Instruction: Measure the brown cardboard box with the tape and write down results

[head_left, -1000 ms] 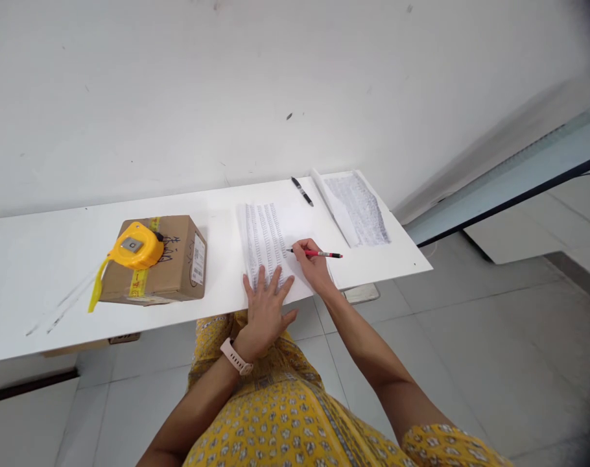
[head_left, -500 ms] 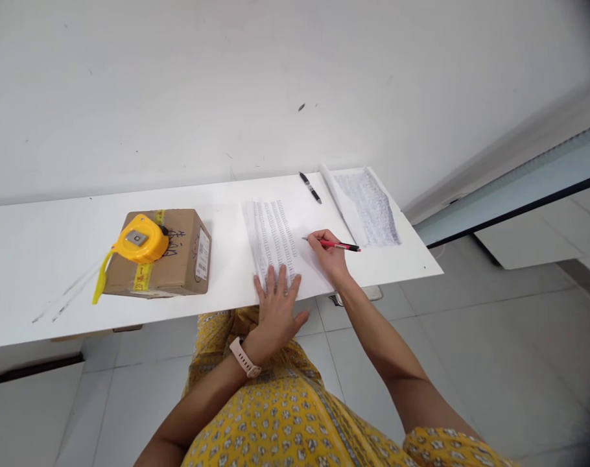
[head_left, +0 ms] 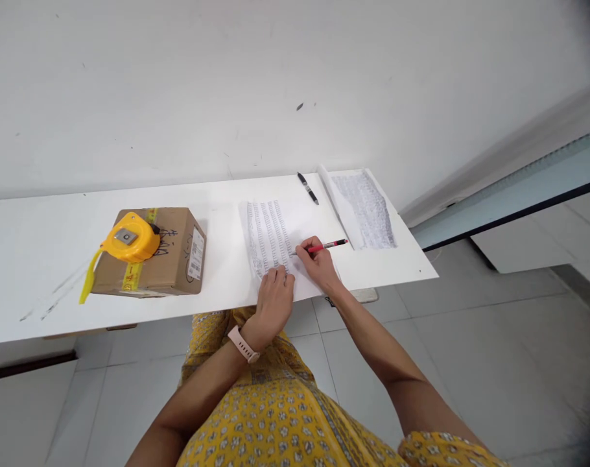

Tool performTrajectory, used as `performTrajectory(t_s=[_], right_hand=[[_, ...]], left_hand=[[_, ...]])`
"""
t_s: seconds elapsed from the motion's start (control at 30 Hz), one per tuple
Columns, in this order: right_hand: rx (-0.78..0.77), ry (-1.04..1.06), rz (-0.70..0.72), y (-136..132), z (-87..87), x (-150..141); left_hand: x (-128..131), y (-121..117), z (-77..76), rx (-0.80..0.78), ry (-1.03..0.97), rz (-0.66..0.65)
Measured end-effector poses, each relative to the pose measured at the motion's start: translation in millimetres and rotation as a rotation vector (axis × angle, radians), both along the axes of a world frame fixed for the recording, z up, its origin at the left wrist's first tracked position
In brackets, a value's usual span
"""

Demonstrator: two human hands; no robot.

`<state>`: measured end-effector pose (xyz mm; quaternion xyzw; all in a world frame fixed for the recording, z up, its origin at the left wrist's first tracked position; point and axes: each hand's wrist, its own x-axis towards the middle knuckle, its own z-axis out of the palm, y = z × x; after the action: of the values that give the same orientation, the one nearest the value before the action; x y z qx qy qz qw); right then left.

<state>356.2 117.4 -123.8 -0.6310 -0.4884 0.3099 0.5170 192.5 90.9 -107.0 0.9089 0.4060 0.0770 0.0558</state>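
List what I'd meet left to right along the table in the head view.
Cardboard box bearing yellow tape measure, left hand on written sheet, right hand holding red pen, densely marked page.

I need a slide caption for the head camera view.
Right hand holds a red pen over a handwritten sheet, left hand on it; a tape measure sits on a cardboard box.

Pale wall (head_left: 188,84) with dark marks (head_left: 299,106), grey tiled floor (head_left: 460,363).
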Motion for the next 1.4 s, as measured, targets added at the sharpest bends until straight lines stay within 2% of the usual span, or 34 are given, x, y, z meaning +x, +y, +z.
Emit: performTrajectory(t_s=[0.13,0.37,0.77,1.4], right_hand=[[0.033,-0.03,-0.01,0,-5.2,-2],[-0.001,-0.127,-0.052,-1,-8.6,-3],[-0.007,-0.223,-0.011,0,-8.6,-3],[-0.002,-0.182,-0.011,1,-5.9,-4]], left_hand=[[2,4,-8.0,0.025,0.019,-0.026],[1,0,-16.7,0.043,0.011,-0.028],[-1,0,-21.6,0.041,-0.034,-0.042],[-1,1,-22.9,0.034,-0.033,-0.042]])
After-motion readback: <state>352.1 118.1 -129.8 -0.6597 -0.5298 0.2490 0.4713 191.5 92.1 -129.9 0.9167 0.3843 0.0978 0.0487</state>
